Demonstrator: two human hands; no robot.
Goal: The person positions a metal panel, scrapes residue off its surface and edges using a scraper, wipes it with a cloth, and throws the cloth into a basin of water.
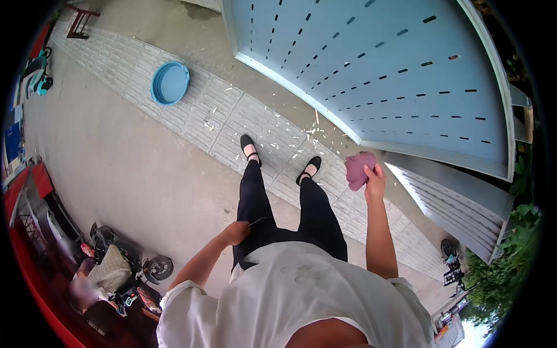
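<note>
My right hand [374, 181] is closed round a crumpled mauve cloth [358, 170], held out beside the lower edge of a large light-blue metal panel with slots [371, 64]. The cloth hangs loosely past my thumb and fingers. By my left thigh, my left hand [237, 233] is closed on a thin dark object [257, 222] that sticks out from the fingers; I cannot tell what kind it is.
A round blue basin [170, 83] stands on the paving [223, 119], where pale scraps [310, 139] lie scattered. A ribbed metal panel [447, 191] slants below the slotted one. At lower left are a parked scooter [130, 255] and a person [84, 290].
</note>
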